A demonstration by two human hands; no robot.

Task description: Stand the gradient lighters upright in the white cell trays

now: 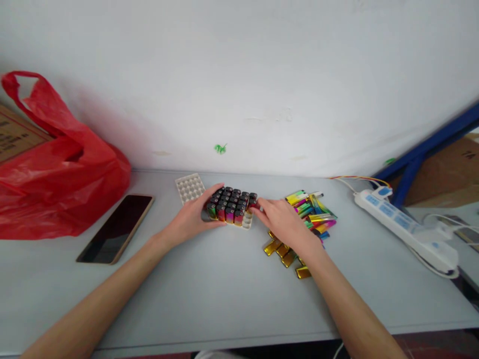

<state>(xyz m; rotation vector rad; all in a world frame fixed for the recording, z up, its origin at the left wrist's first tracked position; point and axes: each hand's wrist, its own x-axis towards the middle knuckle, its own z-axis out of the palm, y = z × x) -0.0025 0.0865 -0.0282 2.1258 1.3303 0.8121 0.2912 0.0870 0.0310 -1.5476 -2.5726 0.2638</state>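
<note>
A white tray (247,223) stands mid-table, nearly filled with upright iridescent lighters (232,202) with black tops. My left hand (196,214) is wrapped round the tray's left side, thumb along its front. My right hand (279,217) reaches in from the right, its fingertips pinched on a lighter at the tray's right edge. Under and behind my right hand lies a loose pile of rainbow lighters (314,212) and a row of gold lighters (284,254).
A second, empty white tray (189,187) lies behind the filled one. A dark phone (118,227) lies to the left beside a red plastic bag (56,169). A white power strip (406,227) with cables sits at the right.
</note>
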